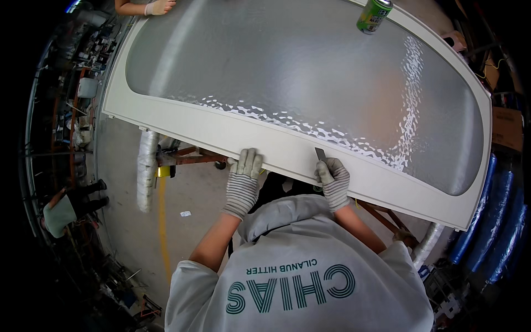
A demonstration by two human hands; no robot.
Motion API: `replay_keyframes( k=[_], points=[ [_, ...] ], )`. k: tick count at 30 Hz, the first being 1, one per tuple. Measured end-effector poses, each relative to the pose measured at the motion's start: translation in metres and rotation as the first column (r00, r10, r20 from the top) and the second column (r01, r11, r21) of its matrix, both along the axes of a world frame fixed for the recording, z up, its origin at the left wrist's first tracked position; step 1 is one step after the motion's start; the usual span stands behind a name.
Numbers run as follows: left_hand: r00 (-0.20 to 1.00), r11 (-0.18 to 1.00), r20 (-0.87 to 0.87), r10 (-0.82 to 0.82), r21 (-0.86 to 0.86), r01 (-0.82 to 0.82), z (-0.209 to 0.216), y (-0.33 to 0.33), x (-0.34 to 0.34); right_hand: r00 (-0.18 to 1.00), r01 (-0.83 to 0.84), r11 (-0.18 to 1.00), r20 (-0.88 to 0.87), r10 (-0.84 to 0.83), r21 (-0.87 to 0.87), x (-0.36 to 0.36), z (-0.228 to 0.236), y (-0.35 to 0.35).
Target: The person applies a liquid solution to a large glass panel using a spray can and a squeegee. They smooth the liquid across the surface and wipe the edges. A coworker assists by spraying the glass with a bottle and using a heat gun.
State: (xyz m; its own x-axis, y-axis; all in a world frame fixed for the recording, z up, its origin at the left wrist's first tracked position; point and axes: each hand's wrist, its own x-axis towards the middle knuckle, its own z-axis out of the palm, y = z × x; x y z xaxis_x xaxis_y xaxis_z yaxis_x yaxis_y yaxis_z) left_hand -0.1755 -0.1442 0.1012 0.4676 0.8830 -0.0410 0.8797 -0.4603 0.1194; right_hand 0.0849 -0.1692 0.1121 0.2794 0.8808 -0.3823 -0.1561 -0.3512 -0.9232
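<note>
A large cream-framed panel (pixel 265 133) with textured translucent glass (pixel 276 61) lies in front of me on supports. On its near edge rests my left hand (pixel 243 180), in a grey striped glove, its fingers stretched over the frame and holding nothing. My right hand (pixel 334 180), gloved alike, pinches a thin dark flat blade (pixel 320 154) that points up and slightly left over the near frame strip. Whether the blade's tip touches the frame I cannot tell. The blade's lower end is hidden by my fingers.
A green spray can (pixel 374 16) stands by the panel's far edge. Another person's gloved hand (pixel 160 6) is at the far left corner. Wrapped support legs (pixel 146 169) stand below. Blue wrapped rolls (pixel 489 216) and a cardboard box (pixel 506 127) are at right; another person (pixel 66 210) is at left.
</note>
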Motion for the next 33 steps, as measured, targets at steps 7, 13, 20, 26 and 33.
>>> replay_keyframes(
  k=[7, 13, 20, 26, 33],
  points=[
    [0.989, 0.993, -0.096, 0.116, 0.033, -0.114, 0.016, 0.014, -0.011, 0.978, -0.169, 0.985, 0.131, 0.163, 0.042, 0.0, -0.015, -0.002],
    [0.986, 0.985, 0.042, -0.164, -0.045, 0.165, 0.007, -0.019, 0.067, 0.989, -0.142, 0.99, 0.031, 0.142, -0.01, -0.001, -0.011, -0.001],
    [0.992, 0.993, -0.078, 0.095, 0.081, -0.089, 0.015, 0.03, -0.042, 0.996, -0.079, 0.997, 0.03, 0.079, -0.004, -0.009, -0.023, 0.0],
    [0.919, 0.913, 0.104, 0.382, -0.197, -0.357, 0.025, 0.082, -0.108, 0.995, -0.08, 0.997, 0.064, 0.079, 0.017, -0.059, -0.007, 0.025],
    [0.791, 0.785, -0.063, 0.608, -0.097, -0.611, 0.008, 0.177, -0.17, 0.988, -0.116, 0.992, 0.108, 0.11, 0.055, -0.14, -0.016, 0.068]
  ],
)
